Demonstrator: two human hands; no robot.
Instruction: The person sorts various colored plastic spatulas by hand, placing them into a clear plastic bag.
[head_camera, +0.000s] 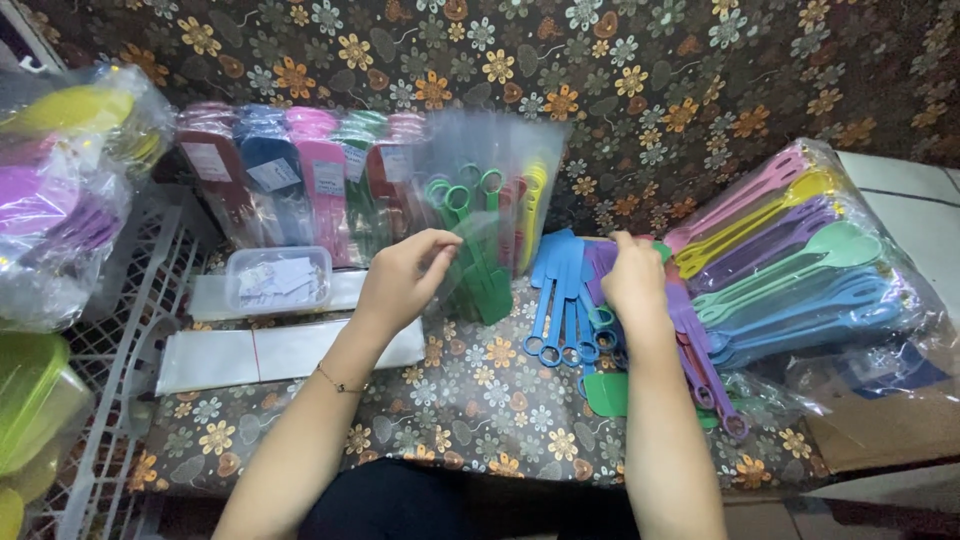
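My left hand (405, 277) pinches the edge of a clear plastic sleeve (478, 262) that holds green flat utensils with ring handles. My right hand (632, 281) rests fingers-down on a loose pile of blue and purple ring-handled utensils (562, 300) lying on the floral cloth (470, 400). A green piece (606, 393) lies just below that pile, by my right forearm.
A row of bagged coloured utensils (300, 170) leans against the back. A clear bag of pastel spoons (800, 260) lies at the right. A small clear box of paper labels (278, 279) and empty plastic sleeves (270, 352) sit at the left, beside a white crate (130, 330).
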